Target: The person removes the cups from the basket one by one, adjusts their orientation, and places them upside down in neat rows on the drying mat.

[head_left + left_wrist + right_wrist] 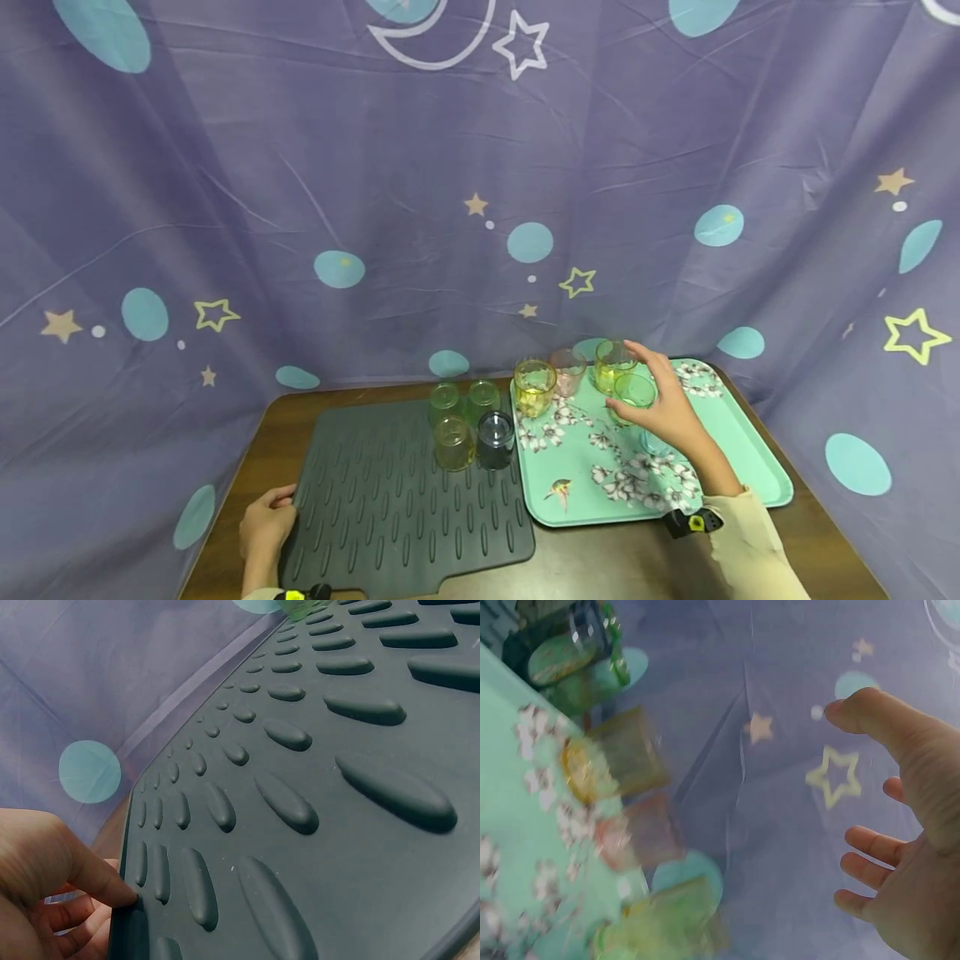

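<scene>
My left hand (267, 523) pinches the left edge of a dark grey ribbed drying mat (375, 500); in the left wrist view a fingertip (124, 896) presses on its rim. Over a mint-green flowered tray (570, 500), my right hand (667, 404) is spread, thumb and fingers apart. A green glass (634, 390) shows between them in the head view, but the right wrist view shows nothing in the hand. Behind it stands a yellow-green glass (611, 367). A pale blue glass (654, 443) is partly hidden below the hand.
Farther left on the tray stand a yellow glass (534, 390) and a pink glass (567, 373). Two green glasses (445, 404), an amber glass (453, 444) and a dark blue glass (496, 442) stand grouped at the mat's right side. A purple curtain (420, 292) hangs behind the wooden table (600, 567).
</scene>
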`<state>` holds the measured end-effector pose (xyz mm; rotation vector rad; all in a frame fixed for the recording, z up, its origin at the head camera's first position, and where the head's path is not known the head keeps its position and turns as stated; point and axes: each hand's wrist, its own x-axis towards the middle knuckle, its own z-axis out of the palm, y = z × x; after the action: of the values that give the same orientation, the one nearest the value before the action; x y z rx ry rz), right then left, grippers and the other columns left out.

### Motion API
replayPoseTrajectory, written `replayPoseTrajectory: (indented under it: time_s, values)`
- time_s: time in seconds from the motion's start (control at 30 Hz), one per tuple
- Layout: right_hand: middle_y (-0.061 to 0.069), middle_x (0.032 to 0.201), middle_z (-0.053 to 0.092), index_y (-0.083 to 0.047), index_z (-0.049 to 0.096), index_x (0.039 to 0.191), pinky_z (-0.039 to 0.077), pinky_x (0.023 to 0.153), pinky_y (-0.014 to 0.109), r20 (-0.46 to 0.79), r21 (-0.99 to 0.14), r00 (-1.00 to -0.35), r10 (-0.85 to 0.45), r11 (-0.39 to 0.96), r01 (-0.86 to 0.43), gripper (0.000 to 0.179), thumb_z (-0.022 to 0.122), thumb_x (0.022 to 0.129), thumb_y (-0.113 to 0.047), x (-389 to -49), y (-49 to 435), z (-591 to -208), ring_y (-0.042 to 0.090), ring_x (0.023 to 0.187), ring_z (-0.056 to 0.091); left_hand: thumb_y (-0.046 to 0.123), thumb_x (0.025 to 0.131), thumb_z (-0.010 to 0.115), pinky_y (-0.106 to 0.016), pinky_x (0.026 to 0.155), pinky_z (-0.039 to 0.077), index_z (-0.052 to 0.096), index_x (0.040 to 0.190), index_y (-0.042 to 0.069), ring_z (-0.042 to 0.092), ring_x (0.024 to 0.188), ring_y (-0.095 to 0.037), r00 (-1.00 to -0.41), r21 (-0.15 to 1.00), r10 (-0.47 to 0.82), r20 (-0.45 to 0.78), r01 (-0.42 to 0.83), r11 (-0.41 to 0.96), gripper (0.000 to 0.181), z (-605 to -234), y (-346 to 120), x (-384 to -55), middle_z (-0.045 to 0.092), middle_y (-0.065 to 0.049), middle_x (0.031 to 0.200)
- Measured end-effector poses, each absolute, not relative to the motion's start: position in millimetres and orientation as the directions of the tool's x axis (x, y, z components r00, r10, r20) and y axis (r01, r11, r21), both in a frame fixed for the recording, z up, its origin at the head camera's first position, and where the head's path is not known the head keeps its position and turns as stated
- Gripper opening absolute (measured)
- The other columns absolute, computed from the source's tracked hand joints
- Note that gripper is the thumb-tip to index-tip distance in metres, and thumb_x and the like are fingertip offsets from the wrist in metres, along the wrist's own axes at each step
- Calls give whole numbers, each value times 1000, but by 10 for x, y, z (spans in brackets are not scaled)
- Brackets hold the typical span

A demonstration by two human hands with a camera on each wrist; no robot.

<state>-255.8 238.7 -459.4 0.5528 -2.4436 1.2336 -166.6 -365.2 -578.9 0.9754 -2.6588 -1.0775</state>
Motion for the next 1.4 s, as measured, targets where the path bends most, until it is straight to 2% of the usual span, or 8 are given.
replayPoseTrajectory:
  time_s: [0.17, 0.4, 0.6, 0.87, 1.13, 1.4]
  values:
    - [23, 149, 42, -18, 36, 158, 34, 99, 73, 439, -709, -891, -119, 563, -425, 93, 85, 79, -12, -2511, 2577, -4775, 44, 135, 39, 11, 82, 56, -50, 73, 43, 70, 123, 10, 59, 114, -47, -782, 664, -610, -131, -526, 532, 43, -5795, -3658, -1645, 74, -9, 99]
    - [28, 151, 36, -13, 30, 159, 34, 99, 71, 418, -736, -908, -32, 575, -359, 99, 86, 78, -11, -2430, 2723, -4976, 47, 135, 36, 11, 82, 55, -49, 74, 42, 70, 123, 10, 59, 114, -45, -771, 674, -622, -136, -532, 512, 44, -5787, -3629, -1651, 74, -7, 99]
    - [31, 153, 29, -10, 22, 161, 32, 98, 74, 341, -779, -938, 57, 576, -248, 105, 86, 78, -14, -2368, 2785, -5124, 51, 138, 29, 11, 83, 55, -51, 75, 42, 70, 123, 10, 59, 114, -45, -775, 679, -619, -124, -522, 517, 43, -5781, -3615, -1658, 74, -11, 103]
    - [37, 157, 16, -12, 5, 164, 28, 105, 73, 221, -879, -963, 154, 460, -128, 117, 85, 79, -13, -2343, 2858, -5394, 53, 143, 22, 12, 84, 55, -54, 76, 43, 70, 124, 11, 57, 117, -49, -778, 675, -613, -135, -525, 518, 42, -5786, -3625, -1648, 73, -12, 107]
    - [37, 157, 16, -10, -3, 163, 28, 108, 68, 145, -916, -970, 197, 398, -56, 117, 82, 83, -12, -2315, 2885, -5561, 52, 144, 22, 11, 82, 56, -53, 75, 43, 71, 122, 10, 58, 115, -48, -775, 677, -621, -121, -522, 519, 43, -5791, -3622, -1646, 74, -11, 104]
    - [40, 152, 23, -7, -6, 162, 35, 107, 61, 4, -927, -970, 245, 365, 89, 117, 81, 84, -13, -2308, 2913, -5692, 53, 140, 28, 11, 82, 57, -51, 72, 40, 71, 122, 10, 59, 111, -44, -762, 682, -633, -134, -534, 499, 42, -5809, -3624, -1655, 74, -11, 101]
